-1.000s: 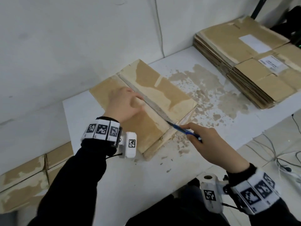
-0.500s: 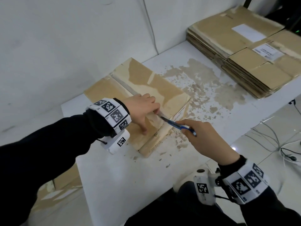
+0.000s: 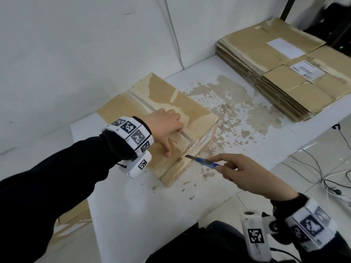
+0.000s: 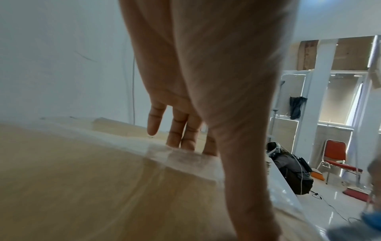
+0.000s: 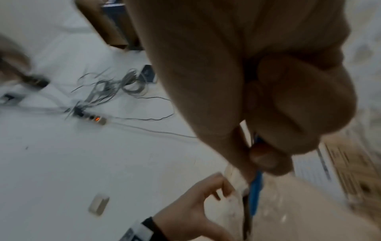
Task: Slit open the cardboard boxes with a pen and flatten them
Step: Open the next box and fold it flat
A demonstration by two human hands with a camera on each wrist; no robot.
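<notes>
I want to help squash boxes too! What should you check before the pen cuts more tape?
1. Pen held firmly: ok, the right hand pinches it.
2. Box steadied: ok, the left hand presses on its top.
3. Left fingers away from the pen tip: not ok, the thumb is close.
4. Tip on the tape seam: ok, at its near end.
5. Seam fully slit: cannot tell.
6. Room to flatten on the table: ok.
</notes>
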